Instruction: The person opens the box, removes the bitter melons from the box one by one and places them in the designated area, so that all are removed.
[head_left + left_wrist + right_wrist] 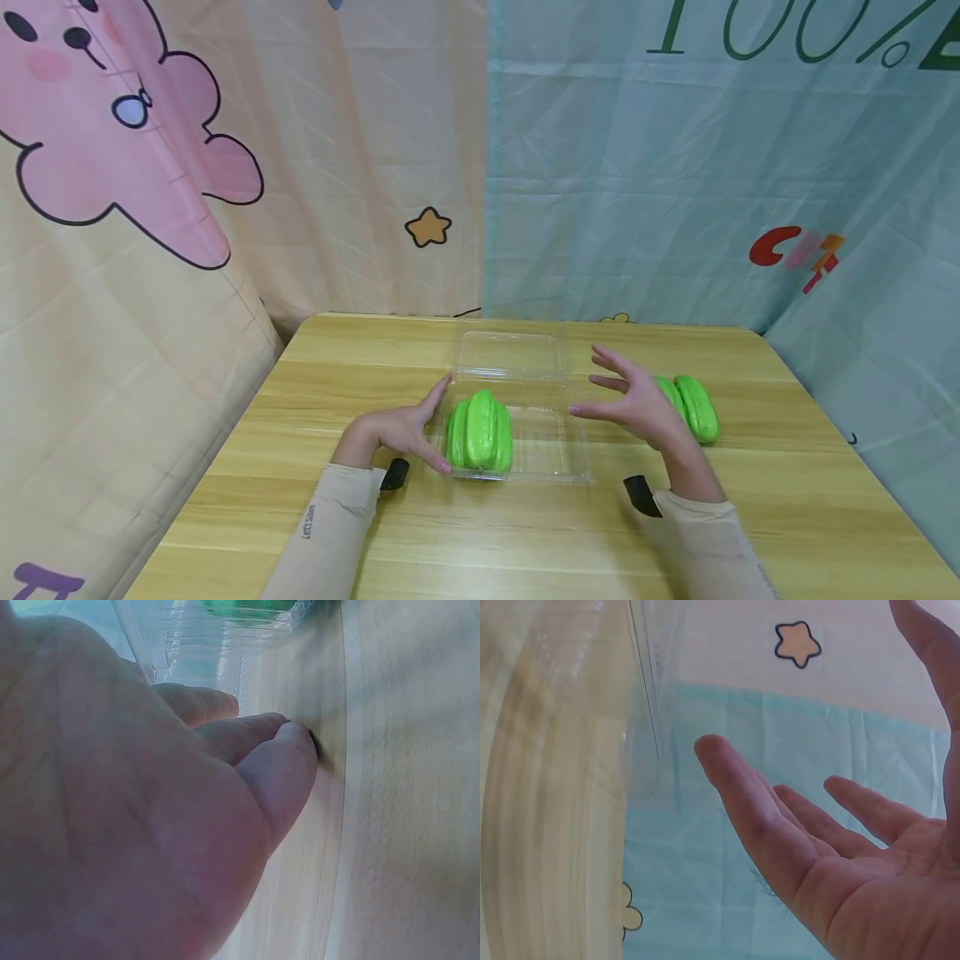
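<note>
A clear plastic hinged box [551, 446] lies on the table with its lid [510, 354] folded back. In its left half sit bright green, glossy, ridged pieces [480, 429], packed side by side. My left hand [401, 429] is at the box's left side, thumb by the front corner and fingers spread; whether it touches the wall I cannot tell. In the left wrist view its fingers [277, 772] extend close to the tabletop. My right hand [637, 408] hovers at the box's right side, fingers spread, holding nothing. Behind it lie more green ridged pieces [697, 408], partly hidden.
The wooden table [480, 542] ends at a back edge just beyond the lid. Printed curtains [360, 167] hang behind it and along both sides. A dark strap piece [642, 496] sticks out at the right wrist, another [395, 474] at the left.
</note>
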Demonstrator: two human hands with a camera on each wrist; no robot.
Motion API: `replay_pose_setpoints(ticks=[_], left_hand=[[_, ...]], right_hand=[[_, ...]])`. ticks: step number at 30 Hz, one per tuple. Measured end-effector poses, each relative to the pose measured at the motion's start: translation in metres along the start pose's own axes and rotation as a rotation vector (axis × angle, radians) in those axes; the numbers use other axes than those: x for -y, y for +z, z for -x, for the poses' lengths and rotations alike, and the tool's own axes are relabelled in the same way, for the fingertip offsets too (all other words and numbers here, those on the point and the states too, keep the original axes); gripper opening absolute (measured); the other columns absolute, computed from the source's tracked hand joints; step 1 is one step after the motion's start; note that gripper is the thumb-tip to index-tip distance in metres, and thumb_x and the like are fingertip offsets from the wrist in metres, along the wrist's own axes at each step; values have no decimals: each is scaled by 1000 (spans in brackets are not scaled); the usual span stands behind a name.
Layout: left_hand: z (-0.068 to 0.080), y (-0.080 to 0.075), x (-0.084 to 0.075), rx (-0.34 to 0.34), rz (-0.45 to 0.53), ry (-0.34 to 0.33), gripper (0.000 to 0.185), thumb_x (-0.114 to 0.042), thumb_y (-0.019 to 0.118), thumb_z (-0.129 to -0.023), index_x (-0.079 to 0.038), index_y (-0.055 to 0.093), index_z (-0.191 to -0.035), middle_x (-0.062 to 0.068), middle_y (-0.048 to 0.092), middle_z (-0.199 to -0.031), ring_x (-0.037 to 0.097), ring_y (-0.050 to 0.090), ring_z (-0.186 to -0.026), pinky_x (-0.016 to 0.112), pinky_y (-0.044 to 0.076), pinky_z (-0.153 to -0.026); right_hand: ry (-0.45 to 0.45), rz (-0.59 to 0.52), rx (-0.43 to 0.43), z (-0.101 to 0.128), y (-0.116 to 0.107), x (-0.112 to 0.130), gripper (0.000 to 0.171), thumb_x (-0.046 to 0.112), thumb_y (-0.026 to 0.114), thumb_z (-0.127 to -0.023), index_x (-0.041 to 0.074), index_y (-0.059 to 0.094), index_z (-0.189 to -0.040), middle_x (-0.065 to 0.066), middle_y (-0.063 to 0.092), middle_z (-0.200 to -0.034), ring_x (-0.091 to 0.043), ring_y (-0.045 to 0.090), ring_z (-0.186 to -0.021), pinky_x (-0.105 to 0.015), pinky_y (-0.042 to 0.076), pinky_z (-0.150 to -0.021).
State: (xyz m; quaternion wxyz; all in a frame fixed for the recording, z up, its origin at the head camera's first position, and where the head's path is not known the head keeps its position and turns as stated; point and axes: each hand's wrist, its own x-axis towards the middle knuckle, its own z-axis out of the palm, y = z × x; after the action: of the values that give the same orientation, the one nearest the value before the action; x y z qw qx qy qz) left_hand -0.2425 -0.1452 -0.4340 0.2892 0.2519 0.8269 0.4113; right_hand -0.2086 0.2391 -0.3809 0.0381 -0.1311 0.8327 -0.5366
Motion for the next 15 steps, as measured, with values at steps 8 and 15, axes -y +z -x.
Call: replay_pose_setpoints(ticks=[8, 15], left_hand=[[1, 0, 0, -2, 1, -2, 146, -28, 93, -73, -20, -26, -157, 16, -19, -165, 41, -6, -150, 59, 9, -118], [0, 0, 0, 1, 9, 3, 146, -27, 93, -73, -21, -26, -157, 16, -20, -164, 41, -7, -149, 59, 8, -118]], right_hand=[[-13, -50, 67, -5, 21, 3, 107, 23, 93, -73, 17, 30, -159, -15, 32, -159, -40, 42, -138, -48, 54, -93], [-44, -41, 109, -7, 30, 2, 109, 23, 94, -71, 17, 30, -159, -16, 32, -160, -42, 42, -138, -45, 56, -88]])
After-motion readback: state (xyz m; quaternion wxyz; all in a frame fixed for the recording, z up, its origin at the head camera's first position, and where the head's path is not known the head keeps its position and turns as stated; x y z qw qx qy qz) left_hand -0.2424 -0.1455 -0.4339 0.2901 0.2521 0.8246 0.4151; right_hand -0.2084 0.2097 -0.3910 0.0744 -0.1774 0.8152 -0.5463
